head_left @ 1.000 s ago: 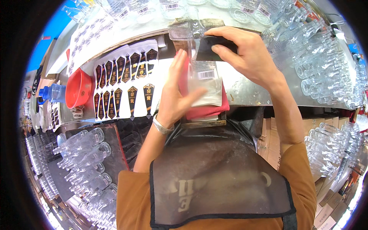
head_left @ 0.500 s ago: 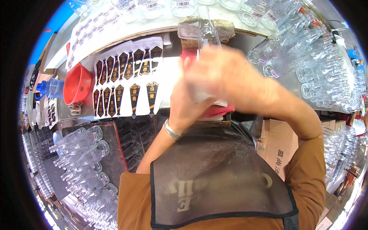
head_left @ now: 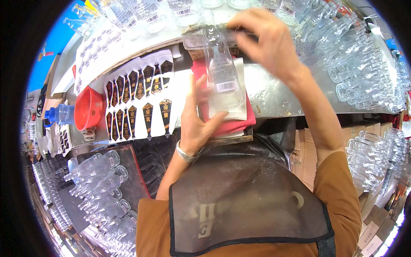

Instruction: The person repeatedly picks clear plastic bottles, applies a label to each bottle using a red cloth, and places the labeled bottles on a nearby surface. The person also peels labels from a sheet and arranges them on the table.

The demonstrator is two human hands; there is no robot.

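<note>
A clear glass bottle with printed text and a barcode patch lies with its base towards me. White cloth or paper and a folded red cloth are under its body. Its neck rests on a grey cloth-wrapped block. My left hand is open at the bottle's left side, thumb near the base, fingers slightly blurred. Raised to the right of the bottle's neck, my right hand has thumb and fingers apart and shows nothing held. Sheets of black tie-shaped labels lie left of my left hand.
A red bowl and a blue-capped plastic bottle stand at the left. Many clear bottles crowd the right table; others lie at lower left. Standing bottles line the back shelf. Cardboard boxes are below right.
My right hand has moved up and away from the bottle's body, uncovering it. My left hand has opened out beside the bottle. The whole view has shifted slightly.
</note>
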